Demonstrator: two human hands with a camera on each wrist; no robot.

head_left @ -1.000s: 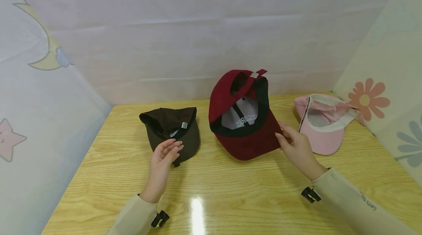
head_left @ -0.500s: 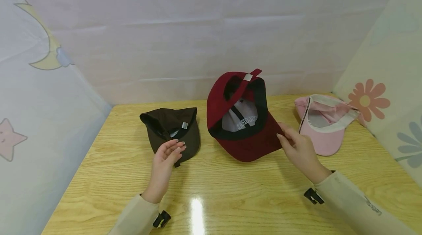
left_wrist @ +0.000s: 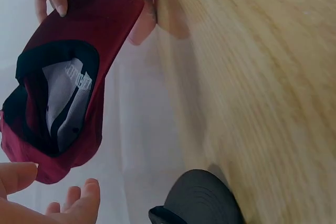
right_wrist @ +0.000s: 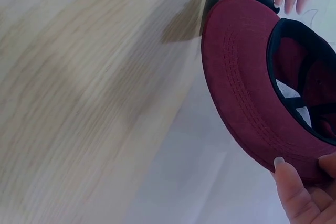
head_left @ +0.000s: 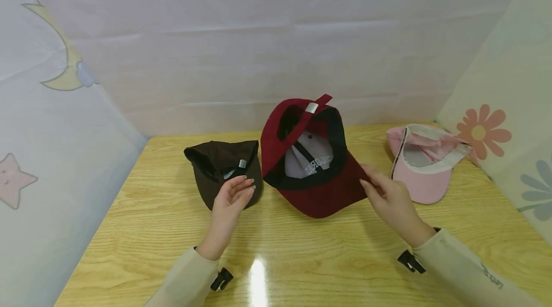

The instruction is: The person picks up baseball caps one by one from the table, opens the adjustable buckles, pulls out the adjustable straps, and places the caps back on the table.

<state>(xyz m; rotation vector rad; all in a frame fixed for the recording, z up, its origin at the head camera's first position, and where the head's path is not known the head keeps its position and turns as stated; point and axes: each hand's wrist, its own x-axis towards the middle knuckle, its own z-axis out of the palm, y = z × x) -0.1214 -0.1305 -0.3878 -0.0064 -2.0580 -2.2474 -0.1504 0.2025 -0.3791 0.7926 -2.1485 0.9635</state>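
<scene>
A dark red baseball cap (head_left: 319, 197) is held up above the table, its inside facing the head camera and its strap with a metal buckle at the top. My right hand (head_left: 394, 204) pinches the right edge of its brim between thumb and fingers. The left hand (head_left: 230, 204) holds nothing; its fingers are loosely bent in front of a dark brown cap (head_left: 215, 153), apart from the red one. In the left wrist view, the left thumb and fingers (left_wrist: 79, 203) are spread near the red cap's crown (left_wrist: 52, 174).
On the right of the wooden table (head_left: 310, 259) lies a pink cap (head_left: 424, 185), inside upward. A pale cloth backdrop (head_left: 276, 48) rises behind the table, with printed side panels left and right. Small black devices (head_left: 411, 261) sit at both sleeve cuffs.
The red cap has shifted left and slightly toward me, tilting a little, with the right hand still gripping its brim. My left hand has moved right and slightly up, closer to the cap.
</scene>
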